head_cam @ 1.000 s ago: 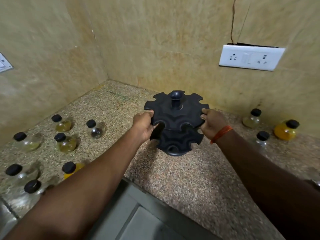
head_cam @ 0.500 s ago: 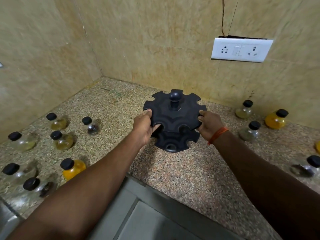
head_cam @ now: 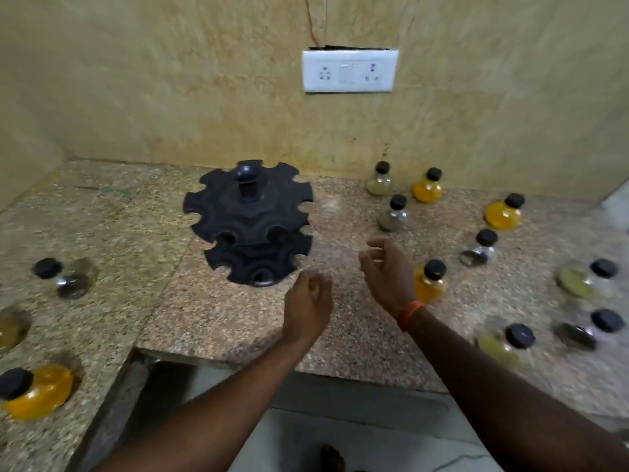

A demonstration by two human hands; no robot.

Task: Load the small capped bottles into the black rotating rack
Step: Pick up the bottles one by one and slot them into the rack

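Change: left hand (head_cam: 308,306) and right hand (head_cam: 386,270) have let go; fingers loosely curled, empty.
Rack (head_cam: 248,226): upright, central post (head_cam: 248,191) pointing up.

Rack (head_cam: 248,226) stands on the counter (head_cam: 238,318) before the wall (head_cam: 204,97), bottles (head_cam: 394,214) either side of it, outermost perhaps tipped

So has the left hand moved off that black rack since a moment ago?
Yes. The left hand gripped the left rim of the black rack; now it hangs free, empty, off the rack's near right side, above the countertop.
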